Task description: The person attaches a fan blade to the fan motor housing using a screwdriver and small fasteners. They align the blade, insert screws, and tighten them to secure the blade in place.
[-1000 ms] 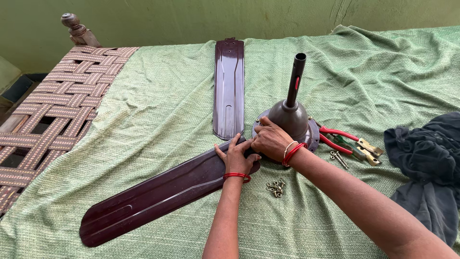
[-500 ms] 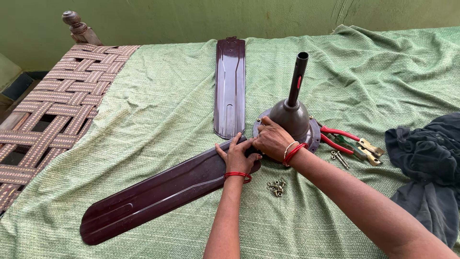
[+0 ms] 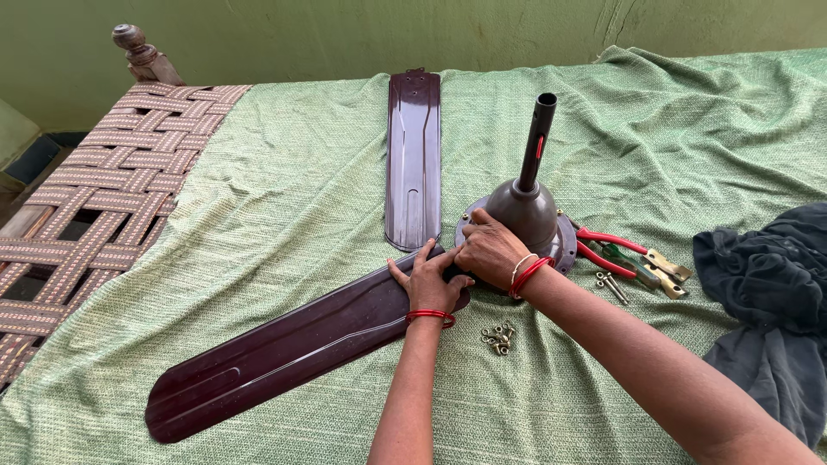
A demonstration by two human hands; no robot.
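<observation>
My right hand (image 3: 491, 251) covers the spot where the near blade (image 3: 293, 349) meets the motor (image 3: 524, 215), so the joint itself is hidden; my fingers curl together there, and I cannot tell what they pinch. My left hand (image 3: 428, 282) lies flat on the blade's inner end, fingers spread. The blade is glossy, dark maroon, long and rounded at the tip. A second blade (image 3: 413, 159) lies apart on the woven green cloth (image 3: 284, 198). Small brass nuts (image 3: 496, 337) sit near my left wrist; red-handled pliers (image 3: 616, 250) lie partly behind the motor.
</observation>
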